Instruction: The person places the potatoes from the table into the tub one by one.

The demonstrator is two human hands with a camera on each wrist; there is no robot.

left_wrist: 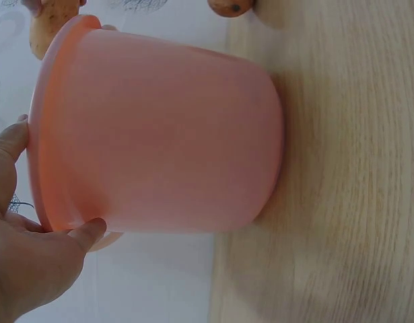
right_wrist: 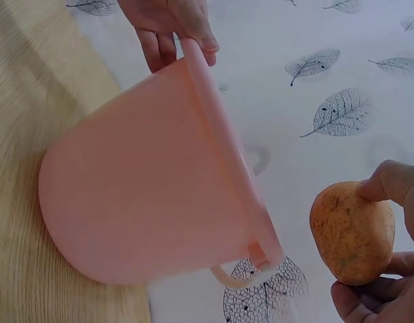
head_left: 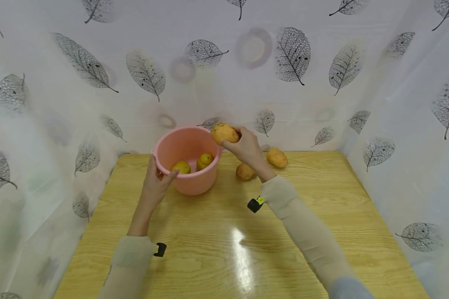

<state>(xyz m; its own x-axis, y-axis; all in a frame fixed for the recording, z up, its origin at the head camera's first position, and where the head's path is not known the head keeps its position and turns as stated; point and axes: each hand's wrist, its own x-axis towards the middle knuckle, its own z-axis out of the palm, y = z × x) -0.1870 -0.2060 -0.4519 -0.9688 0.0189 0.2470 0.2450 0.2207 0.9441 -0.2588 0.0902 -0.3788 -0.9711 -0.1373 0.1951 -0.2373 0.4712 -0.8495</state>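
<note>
A pink plastic bucket (head_left: 194,182) stands on the wooden table (head_left: 209,249) with two potatoes (head_left: 181,167) inside. My left hand (head_left: 158,176) grips the bucket's near-left rim (left_wrist: 42,168), thumb outside and fingers over the edge (right_wrist: 173,27). My right hand (head_left: 243,143) holds a potato (head_left: 223,133) just above the bucket's right rim; in the right wrist view that potato (right_wrist: 353,232) sits pinched between thumb and fingers beside the bucket (right_wrist: 153,188).
Two more potatoes lie on the table right of the bucket, one (head_left: 277,158) near the back and one (head_left: 244,171) partly behind my right wrist. Leaf-print curtains (head_left: 321,83) close in the table on three sides.
</note>
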